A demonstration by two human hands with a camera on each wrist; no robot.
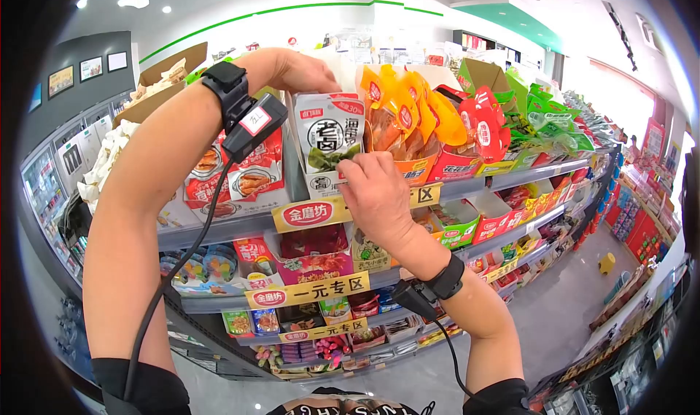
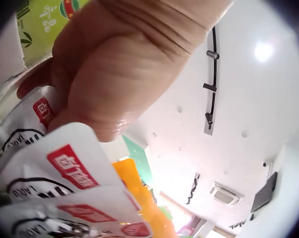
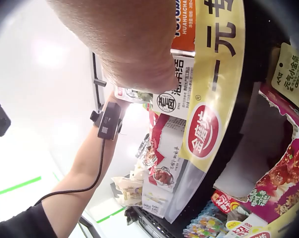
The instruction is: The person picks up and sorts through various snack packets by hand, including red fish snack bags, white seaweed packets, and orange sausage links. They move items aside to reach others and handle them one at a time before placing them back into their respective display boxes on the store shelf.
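Observation:
Grey-white kelp snack packets [image 1: 329,127] stand upright in a white display box [image 1: 321,184] on the top shelf. My left hand [image 1: 302,74] reaches over from behind them, its fingertips hidden in the head view. Up close, the left wrist view has this hand [image 2: 124,74] bent down against the rear of several overlapping packets [image 2: 72,158]; I cannot tell whether it grips one. Low on the front packet's right edge, my right hand [image 1: 380,196] pinches with curled fingers, just above the box's front lip. In the right wrist view, that hand [image 3: 129,54] covers part of the box [image 3: 171,101].
Orange snack bags [image 1: 408,116] stand right of the box, with red bags [image 1: 483,127] beyond. To its left is a red-and-white box [image 1: 255,174]. A yellow price strip [image 1: 313,212] runs along the shelf edge. Lower shelves hold more snack boxes [image 1: 313,255].

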